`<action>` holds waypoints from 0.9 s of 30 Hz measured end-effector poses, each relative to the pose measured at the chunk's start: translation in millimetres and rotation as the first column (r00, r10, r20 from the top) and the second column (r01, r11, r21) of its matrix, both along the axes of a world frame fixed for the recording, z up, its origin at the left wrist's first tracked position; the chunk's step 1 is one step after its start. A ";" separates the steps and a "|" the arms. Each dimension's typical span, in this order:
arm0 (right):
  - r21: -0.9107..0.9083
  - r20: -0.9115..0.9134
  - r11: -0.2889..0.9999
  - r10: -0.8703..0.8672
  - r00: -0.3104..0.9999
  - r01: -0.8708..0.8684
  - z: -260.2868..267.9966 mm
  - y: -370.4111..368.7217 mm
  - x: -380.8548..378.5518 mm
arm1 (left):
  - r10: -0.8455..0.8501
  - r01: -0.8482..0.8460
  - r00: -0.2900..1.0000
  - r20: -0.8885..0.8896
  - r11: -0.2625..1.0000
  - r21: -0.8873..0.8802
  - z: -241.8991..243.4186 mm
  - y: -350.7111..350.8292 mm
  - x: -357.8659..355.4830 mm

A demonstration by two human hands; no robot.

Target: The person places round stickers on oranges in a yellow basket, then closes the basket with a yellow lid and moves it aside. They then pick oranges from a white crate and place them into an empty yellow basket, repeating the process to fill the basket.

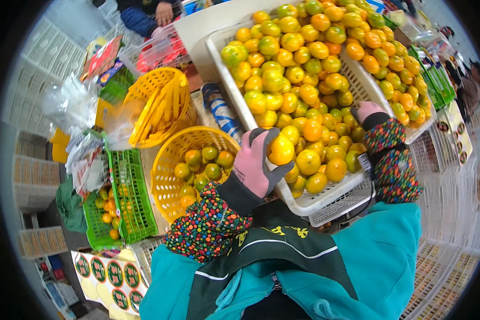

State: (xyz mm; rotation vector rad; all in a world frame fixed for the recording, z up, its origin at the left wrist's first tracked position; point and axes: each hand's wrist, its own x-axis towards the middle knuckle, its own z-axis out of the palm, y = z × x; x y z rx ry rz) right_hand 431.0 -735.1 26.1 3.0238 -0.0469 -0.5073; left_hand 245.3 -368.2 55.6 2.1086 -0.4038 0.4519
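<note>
My left hand (257, 162), in a pink glove with grey fingers, grips an orange-yellow mandarin (280, 149) over the near left rim of a white plastic crate (233, 84). Green-and-orange mandarins (292, 76) fill the crate, heaped higher at its far end. At the crate's right side my right hand (369, 110), gloved alike, reaches down by the fruit. Its fingertips are partly hidden, so whether it holds one is unclear. Left of my left hand stands a round yellow plastic basket (164, 168) with several greener mandarins (210, 153) inside.
A second crate of mandarins (402, 76) adjoins on the right. A yellow basket with yellow strips (164, 108), a blue-and-dark roll (222, 110) and a green crate (134, 200) stand left. Sticker sheets (108, 276) lie lower left. Another person's hand (164, 14) shows at the top.
</note>
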 end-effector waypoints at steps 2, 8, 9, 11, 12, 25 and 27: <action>-0.145 -0.069 0.987 0.055 0.996 -0.064 -31.5 -29.8 24.7 | 0.014 -0.013 0.999 -0.039 1.000 0.011 0.9 7.4 -5.8; 0.270 0.021 0.909 -0.335 0.942 0.317 -56.2 -44.1 32.5 | 0.124 -0.119 0.991 -0.052 0.988 0.094 -1.2 38.1 -25.0; 0.474 0.030 0.822 -0.375 0.927 0.317 -44.1 -36.9 21.8 | 0.145 -0.141 0.989 -0.039 0.986 0.089 -3.0 47.3 -29.1; 0.796 0.057 0.575 -0.384 0.921 0.190 -19.7 -10.5 -6.0 | 0.173 -0.168 0.983 -0.055 0.982 0.085 -9.2 66.3 -38.1; 0.923 -0.039 0.335 -0.405 0.914 0.187 -6.4 8.2 -22.0 | 0.179 -0.176 0.982 -0.059 0.983 0.055 -12.8 75.5 -42.5; 0.939 -0.066 -0.323 0.155 0.986 0.114 48.9 266.7 -205.3 | 0.279 -0.282 0.953 -0.115 0.960 -0.004 -51.7 186.8 -115.5; 0.986 -0.044 -0.148 0.232 0.972 0.080 36.6 296.2 -215.8 | 0.357 -0.361 0.928 -0.106 0.933 -0.017 -63.4 208.0 -130.6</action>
